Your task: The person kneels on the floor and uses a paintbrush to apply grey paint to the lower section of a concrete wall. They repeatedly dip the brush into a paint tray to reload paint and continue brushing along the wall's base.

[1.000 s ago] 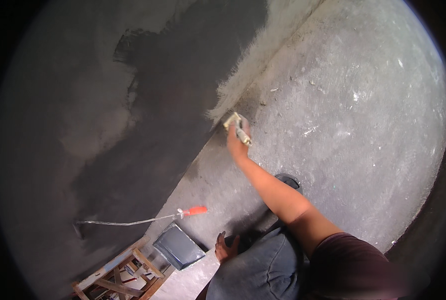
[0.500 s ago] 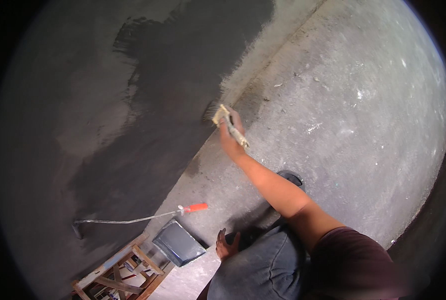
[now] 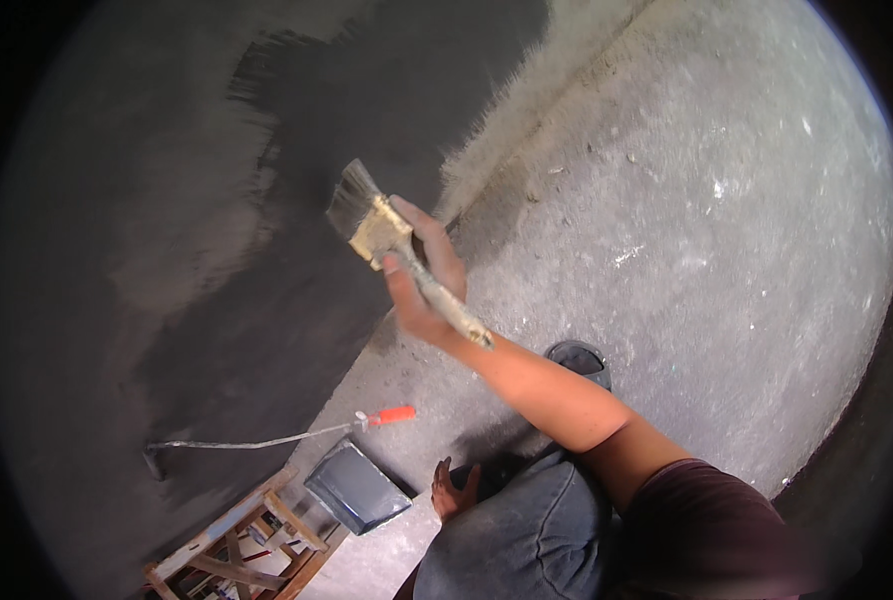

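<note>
Paintbrush (image 3: 381, 235) gripped firmly in the right hand (image 3: 440, 262)! Thumb on one side, fingers on the other, the pale-crusted ferrule just beyond the fingertips, bristles aimed away from the forearm, handle end running back over the wrist. It's out past the long edge of the pale floor (image 3: 686, 300), above the dark surface (image 3: 356, 110); whether the bristles touch, I cannot tell. Down low, the left hand (image 3: 453, 492) has its fingers spread beside the denim-clad leg (image 3: 521, 530), near the right corner of a dark tray (image 3: 358, 490). Red-handled roller (image 3: 396, 413) by the tray's top corner! Wooden crate (image 3: 211, 535) at the floor's lower-left corner, any lettering inside too small to read.
</note>
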The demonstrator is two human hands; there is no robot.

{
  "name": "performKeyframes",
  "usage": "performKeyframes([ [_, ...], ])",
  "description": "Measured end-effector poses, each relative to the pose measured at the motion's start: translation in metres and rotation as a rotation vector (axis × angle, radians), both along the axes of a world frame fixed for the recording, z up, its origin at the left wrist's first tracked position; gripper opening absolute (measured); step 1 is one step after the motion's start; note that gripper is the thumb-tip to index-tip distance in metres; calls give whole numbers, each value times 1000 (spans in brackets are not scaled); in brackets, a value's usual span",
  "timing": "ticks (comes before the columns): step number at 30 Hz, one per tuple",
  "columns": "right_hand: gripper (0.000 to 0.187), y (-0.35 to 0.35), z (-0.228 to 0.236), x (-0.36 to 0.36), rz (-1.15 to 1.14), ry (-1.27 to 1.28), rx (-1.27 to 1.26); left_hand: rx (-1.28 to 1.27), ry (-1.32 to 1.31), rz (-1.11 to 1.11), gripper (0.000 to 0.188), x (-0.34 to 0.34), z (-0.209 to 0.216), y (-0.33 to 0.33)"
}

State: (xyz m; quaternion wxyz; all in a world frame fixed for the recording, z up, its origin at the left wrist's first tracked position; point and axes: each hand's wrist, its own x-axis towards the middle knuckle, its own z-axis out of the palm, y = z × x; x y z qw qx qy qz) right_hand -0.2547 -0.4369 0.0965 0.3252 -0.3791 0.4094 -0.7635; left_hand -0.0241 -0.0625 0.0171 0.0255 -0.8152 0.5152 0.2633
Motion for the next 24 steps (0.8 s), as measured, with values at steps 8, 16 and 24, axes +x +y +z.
performKeyframes([
  [8, 37, -41, -142, -58, -319, -63, 532, -66, 30, -34, 80, 10, -13, 15],
  [16, 34, -70, -22, -52, -352, -42, 331, -87, 3, -40, 79, 14, -8, 27],
  [24, 39, -50, -34, -76, -146, -109, 72, 9, -16, 18, 80, 3, 9, 5],
])
